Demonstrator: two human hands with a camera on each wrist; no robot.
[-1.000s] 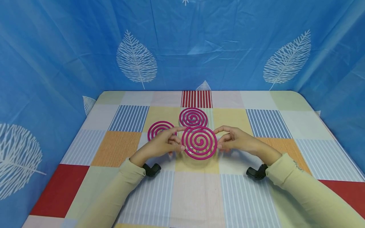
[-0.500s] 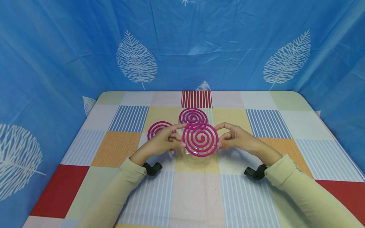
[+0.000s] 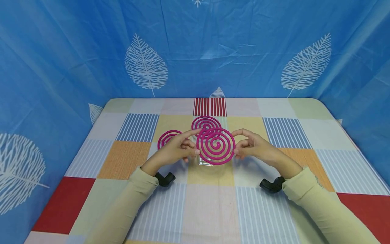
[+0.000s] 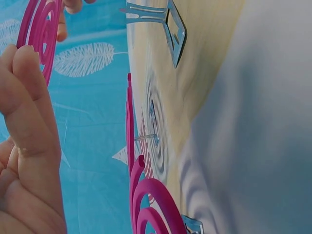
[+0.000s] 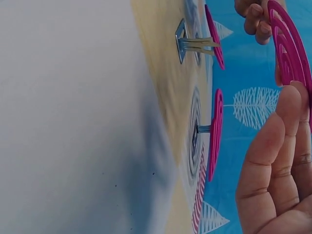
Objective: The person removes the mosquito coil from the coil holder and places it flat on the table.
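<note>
The left hand (image 3: 174, 149) and right hand (image 3: 257, 148) pinch opposite edges of a pink coil (image 3: 217, 145), raised above a stand (image 3: 206, 165) on the worktop (image 3: 210, 210); the far coil (image 3: 206, 127) and left coil (image 3: 164, 137) lie beyond.

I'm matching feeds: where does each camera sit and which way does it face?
Head: on the head, facing forward-down at the table; left hand, right hand, sleeves show.
Left wrist: on that wrist, facing across the table; left hand, part of right hand show.
Right wrist: on that wrist, facing across the table; right hand, part of left hand show.
Shared: both wrist views show the held pink coil, a metal stand and blue curtain.
</note>
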